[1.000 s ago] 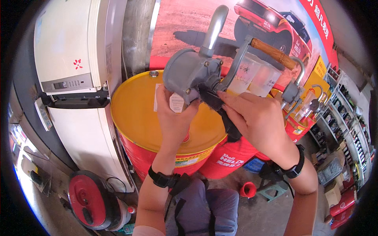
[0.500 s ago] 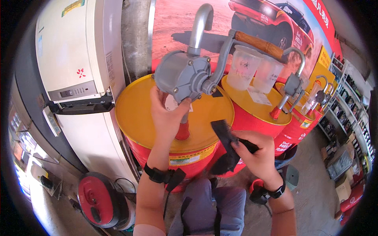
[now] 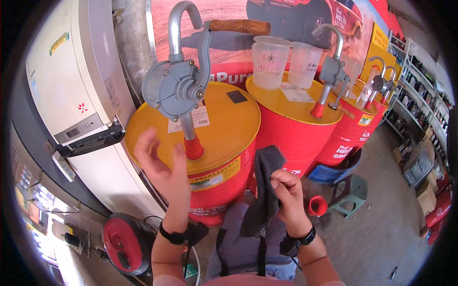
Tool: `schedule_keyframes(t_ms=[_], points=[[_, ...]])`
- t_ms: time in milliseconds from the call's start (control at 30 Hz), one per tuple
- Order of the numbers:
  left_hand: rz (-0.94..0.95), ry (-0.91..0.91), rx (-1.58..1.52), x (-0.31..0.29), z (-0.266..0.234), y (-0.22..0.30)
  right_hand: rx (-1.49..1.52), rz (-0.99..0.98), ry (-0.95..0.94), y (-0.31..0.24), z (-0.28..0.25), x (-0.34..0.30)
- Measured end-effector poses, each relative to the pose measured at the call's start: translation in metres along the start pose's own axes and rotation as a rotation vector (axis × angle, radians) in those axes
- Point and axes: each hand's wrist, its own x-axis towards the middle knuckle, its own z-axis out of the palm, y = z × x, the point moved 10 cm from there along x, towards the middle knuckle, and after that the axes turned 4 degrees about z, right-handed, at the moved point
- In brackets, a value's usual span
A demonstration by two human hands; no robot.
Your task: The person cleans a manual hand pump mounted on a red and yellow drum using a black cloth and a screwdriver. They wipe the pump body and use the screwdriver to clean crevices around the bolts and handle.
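Note:
A dark grey cloth point(image 3: 263, 190) hangs down from my right hand point(image 3: 287, 196), pinched between its thumb and fingers. My left hand point(image 3: 163, 167) is raised with its fingers apart and nothing in it, in front of the near drum's edge. Just beyond it stands a grey rotary hand pump point(image 3: 174, 90) with a curved metal spout and a wooden crank handle point(image 3: 240, 26). Its pipe goes down through a red collar point(image 3: 193, 148) into the yellow lid point(image 3: 229, 128) of a red drum point(image 3: 224, 174). A label sheet and a small dark square lie on that lid.
More red drums point(image 3: 291, 128) with pumps stand in a row to the right. Two translucent plastic jugs point(image 3: 271, 64) sit on the second lid. A green stool point(image 3: 351, 195) and a red funnel-like piece point(image 3: 317, 206) are on the floor. Left are a white cabinet point(image 3: 109, 176) and a red-and-black machine point(image 3: 125, 243).
My left hand has let go of the pump body and drawn back with its fingers spread. My right hand still holds the cloth, which now hangs longer. The view has shifted to the right.

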Motion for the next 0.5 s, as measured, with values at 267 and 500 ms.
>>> schedule_keyframes(t_ms=[267,500], points=[[-0.111,-0.483,-0.34,-0.029,0.066,0.081,-0.115,-0.167,-0.047,-0.007,0.003,-0.024],[-0.331,-0.551,-0.523,-0.043,0.085,0.064,-0.133,-0.16,-0.005,-0.022,0.0,-0.033]])
